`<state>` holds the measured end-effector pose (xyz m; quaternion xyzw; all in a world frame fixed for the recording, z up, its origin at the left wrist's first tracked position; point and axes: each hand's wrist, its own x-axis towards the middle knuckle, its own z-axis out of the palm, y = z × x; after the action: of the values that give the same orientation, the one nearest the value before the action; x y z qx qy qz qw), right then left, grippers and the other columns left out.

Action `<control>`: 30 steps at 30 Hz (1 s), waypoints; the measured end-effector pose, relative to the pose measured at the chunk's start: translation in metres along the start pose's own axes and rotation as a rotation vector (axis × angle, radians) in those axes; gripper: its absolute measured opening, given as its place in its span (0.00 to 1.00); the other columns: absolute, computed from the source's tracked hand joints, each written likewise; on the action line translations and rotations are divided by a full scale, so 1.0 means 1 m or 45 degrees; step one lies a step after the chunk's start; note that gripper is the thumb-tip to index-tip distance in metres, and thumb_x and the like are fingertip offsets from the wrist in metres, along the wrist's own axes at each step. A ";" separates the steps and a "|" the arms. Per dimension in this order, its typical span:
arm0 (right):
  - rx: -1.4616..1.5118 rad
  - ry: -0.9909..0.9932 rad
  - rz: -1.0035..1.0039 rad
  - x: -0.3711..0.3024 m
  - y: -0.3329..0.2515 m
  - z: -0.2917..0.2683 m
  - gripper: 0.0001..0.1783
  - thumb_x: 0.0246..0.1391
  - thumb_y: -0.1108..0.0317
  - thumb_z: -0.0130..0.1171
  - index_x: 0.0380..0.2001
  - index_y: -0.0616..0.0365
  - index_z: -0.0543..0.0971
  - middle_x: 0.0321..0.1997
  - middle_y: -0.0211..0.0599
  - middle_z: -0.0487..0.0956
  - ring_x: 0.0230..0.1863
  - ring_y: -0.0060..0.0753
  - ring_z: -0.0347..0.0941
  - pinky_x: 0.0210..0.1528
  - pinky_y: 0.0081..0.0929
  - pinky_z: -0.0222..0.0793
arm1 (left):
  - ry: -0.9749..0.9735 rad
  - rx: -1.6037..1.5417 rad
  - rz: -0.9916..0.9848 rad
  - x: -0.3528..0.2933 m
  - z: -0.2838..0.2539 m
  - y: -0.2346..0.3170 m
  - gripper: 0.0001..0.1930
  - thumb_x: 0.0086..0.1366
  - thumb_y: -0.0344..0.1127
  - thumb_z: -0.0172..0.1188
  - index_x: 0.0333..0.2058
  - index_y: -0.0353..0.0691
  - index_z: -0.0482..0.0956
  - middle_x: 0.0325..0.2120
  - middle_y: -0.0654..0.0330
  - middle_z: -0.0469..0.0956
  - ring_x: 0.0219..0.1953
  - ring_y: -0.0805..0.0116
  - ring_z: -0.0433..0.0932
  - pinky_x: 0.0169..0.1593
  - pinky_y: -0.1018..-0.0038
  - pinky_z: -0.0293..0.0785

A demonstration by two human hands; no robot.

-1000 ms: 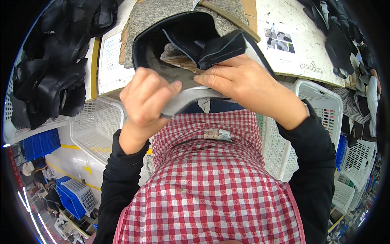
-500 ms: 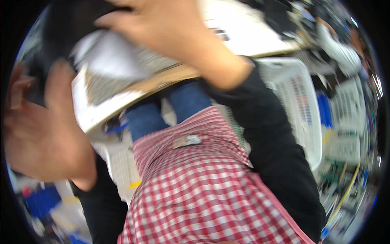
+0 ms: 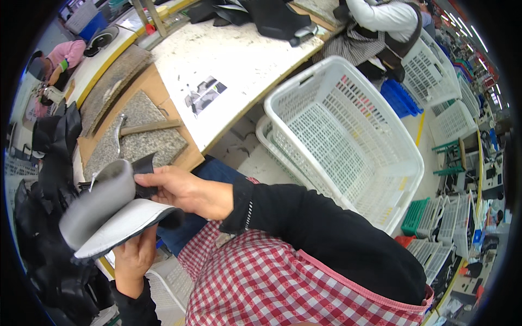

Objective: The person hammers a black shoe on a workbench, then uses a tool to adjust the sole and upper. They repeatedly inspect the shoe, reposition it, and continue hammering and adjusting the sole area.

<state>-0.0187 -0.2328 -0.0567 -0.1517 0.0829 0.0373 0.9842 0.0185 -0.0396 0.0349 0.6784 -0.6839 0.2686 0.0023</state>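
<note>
A folded black leather piece with a pale grey-white lining (image 3: 122,227) is held in front of me at the left. It looks like a shoe or boot upper; the raised half is blurred. My right hand (image 3: 179,189) pinches its black edge between thumb and fingers. From below, my left hand (image 3: 136,254) grips the lower half, with part of its fingers hidden behind the piece. Beyond the piece, a hammer (image 3: 148,128) with a wooden handle lies on a speckled stone slab (image 3: 160,145).
Black leather pieces (image 3: 41,233) are heaped at the left, more (image 3: 272,19) on the white table (image 3: 239,65). A printed picture sheet (image 3: 204,96) lies there. To the right stands a big white plastic basket (image 3: 399,190). Co-workers (image 3: 68,54) sit at the far left and far right.
The view has swung, bringing the basket and table into clearer sight. My hands, apart and blurred before, now both hold the leather piece at the left.
</note>
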 end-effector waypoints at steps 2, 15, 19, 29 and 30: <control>-0.006 -0.149 0.018 -0.002 -0.003 0.001 0.12 0.68 0.64 0.61 0.45 0.62 0.82 0.42 0.37 0.85 0.39 0.29 0.83 0.42 0.28 0.81 | -0.072 -0.135 0.052 0.029 -0.010 -0.003 0.22 0.55 0.29 0.66 0.51 0.40 0.82 0.46 0.56 0.79 0.52 0.54 0.78 0.58 0.56 0.72; 0.090 -0.067 0.105 0.003 -0.005 -0.011 0.09 0.69 0.67 0.55 0.43 0.59 0.82 0.38 0.36 0.84 0.37 0.30 0.81 0.37 0.33 0.80 | -0.182 -0.260 -0.079 0.065 -0.003 -0.011 0.15 0.55 0.33 0.67 0.40 0.37 0.79 0.33 0.58 0.77 0.40 0.56 0.76 0.44 0.61 0.71; 0.201 -0.021 -0.085 0.021 -0.004 0.005 0.12 0.70 0.63 0.53 0.43 0.59 0.82 0.40 0.38 0.84 0.37 0.32 0.82 0.37 0.29 0.78 | -0.393 -0.003 -0.163 0.063 0.005 -0.017 0.12 0.55 0.36 0.61 0.38 0.40 0.80 0.34 0.59 0.75 0.41 0.59 0.75 0.45 0.62 0.69; -0.233 0.102 -0.269 0.012 -0.018 0.048 0.07 0.64 0.61 0.67 0.35 0.51 0.82 0.33 0.24 0.84 0.28 0.12 0.77 0.29 0.11 0.69 | -0.183 0.194 -0.258 0.014 0.028 -0.035 0.16 0.57 0.34 0.60 0.44 0.41 0.86 0.52 0.55 0.78 0.56 0.54 0.75 0.60 0.52 0.68; -0.309 0.142 -0.188 0.011 -0.017 0.045 0.08 0.63 0.58 0.69 0.37 0.48 0.83 0.36 0.20 0.85 0.32 0.09 0.77 0.35 0.10 0.70 | -0.234 0.076 -0.237 0.006 0.026 -0.033 0.19 0.59 0.33 0.59 0.49 0.41 0.85 0.54 0.52 0.78 0.57 0.50 0.76 0.62 0.48 0.67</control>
<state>0.0004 -0.2346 -0.0110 -0.2770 0.1208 -0.0340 0.9526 0.0580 -0.0525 0.0265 0.7605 -0.6069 0.2242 -0.0556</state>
